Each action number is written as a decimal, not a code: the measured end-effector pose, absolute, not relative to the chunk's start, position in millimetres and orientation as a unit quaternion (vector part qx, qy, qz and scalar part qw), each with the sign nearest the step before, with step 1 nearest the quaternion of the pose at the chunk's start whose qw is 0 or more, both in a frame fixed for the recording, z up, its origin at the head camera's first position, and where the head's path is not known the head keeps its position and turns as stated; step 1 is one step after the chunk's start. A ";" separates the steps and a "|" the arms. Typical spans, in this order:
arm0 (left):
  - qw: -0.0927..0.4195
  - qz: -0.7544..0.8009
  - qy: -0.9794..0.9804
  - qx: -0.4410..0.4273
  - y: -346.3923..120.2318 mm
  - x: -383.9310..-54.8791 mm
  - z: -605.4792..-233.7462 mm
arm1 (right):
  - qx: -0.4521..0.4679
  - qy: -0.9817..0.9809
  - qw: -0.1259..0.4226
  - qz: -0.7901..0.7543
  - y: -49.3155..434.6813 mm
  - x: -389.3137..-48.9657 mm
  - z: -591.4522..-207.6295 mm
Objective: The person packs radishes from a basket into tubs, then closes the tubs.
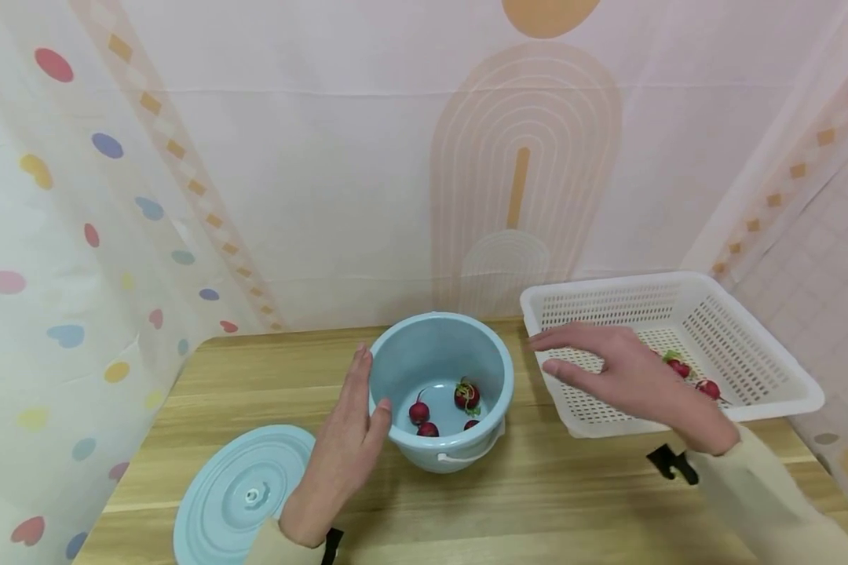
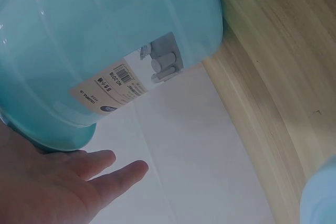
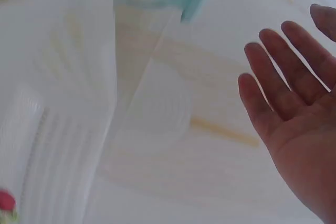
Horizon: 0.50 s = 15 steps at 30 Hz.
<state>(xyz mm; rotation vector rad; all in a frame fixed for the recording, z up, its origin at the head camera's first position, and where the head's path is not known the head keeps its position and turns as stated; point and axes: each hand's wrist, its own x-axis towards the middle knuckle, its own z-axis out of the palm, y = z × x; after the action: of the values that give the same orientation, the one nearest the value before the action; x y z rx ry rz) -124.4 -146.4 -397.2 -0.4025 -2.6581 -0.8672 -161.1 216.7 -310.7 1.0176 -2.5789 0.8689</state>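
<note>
A light blue bucket (image 1: 441,463) stands upright on the table, with several small red radishes (image 1: 419,413) inside. One of the red pieces (image 1: 466,395) in it has green leaves. My left hand (image 1: 342,451) rests against the bucket's left rim, fingers straight and thumb near the front of the rim. In the left wrist view, a printed label (image 2: 126,77) shows on the bucket's side. Over the left part of a white slotted basket (image 1: 770,412), my right hand (image 1: 625,369) hovers with its fingers extended and holds nothing. Several red radishes (image 1: 708,389) lie in the basket, partly hidden by that hand.
A round light blue lid (image 1: 254,494) lies flat on the wooden table (image 1: 537,502), left of the bucket and partly behind my left forearm. The bucket's white handle (image 1: 473,457) hangs down in front. A patterned curtain (image 1: 339,196) hangs behind the table.
</note>
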 end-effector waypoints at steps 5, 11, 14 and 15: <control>0.160 -0.305 -0.929 -0.139 -148.6 -122.0 -397.7 | 0.339 -0.889 0.128 0.280 245.3 -174.8 -297.3; 0.160 -0.312 -0.927 -0.132 -150.6 -118.9 -397.6 | 0.279 -0.909 0.051 0.305 278.6 -199.4 -291.6; 0.159 -0.311 -0.927 -0.133 -150.7 -117.8 -396.3 | 0.231 -0.917 -0.009 0.326 297.6 -214.0 -292.7; 0.158 -0.312 -0.927 -0.133 -150.6 -117.5 -396.1 | 0.223 -0.917 -0.022 0.330 304.0 -219.2 -294.4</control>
<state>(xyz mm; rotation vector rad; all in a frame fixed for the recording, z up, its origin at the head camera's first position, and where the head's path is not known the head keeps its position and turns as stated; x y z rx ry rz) -117.5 -150.6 -396.1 -0.3798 -2.6524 -0.8913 -219.2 304.0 -294.4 0.7119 -2.9203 1.0521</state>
